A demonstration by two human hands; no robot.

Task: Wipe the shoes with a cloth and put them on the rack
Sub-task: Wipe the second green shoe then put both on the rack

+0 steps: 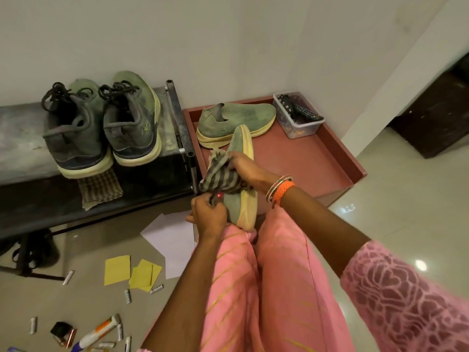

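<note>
A plain off-white wall [228, 41] backs the scene, and glossy pale floor tiles [411, 199] reflect the ceiling lights. Against the wall stands a dark metal shoe rack [30, 199] whose grey top shelf carries a pair of dusty grey-green lace-up sneakers [101, 123] resting on a checked rag [99, 189]. Just beside the rack is a low reddish-brown tray-topped counter [304, 158] holding one grey-green knit slip-on shoe [236, 123] and a clear plastic box [297, 118] with a remote inside. The left hand [208, 214] grips the matching slip-on shoe with a cream sole [241, 199], held on edge above the pink-clad lap, while the right hand [243, 166] clutches a striped grey cloth [218, 176] against its upper. Yellow papers [127, 273], white paper sheets [170, 240] and small batteries [127, 295] lie scattered over the floor.
</note>
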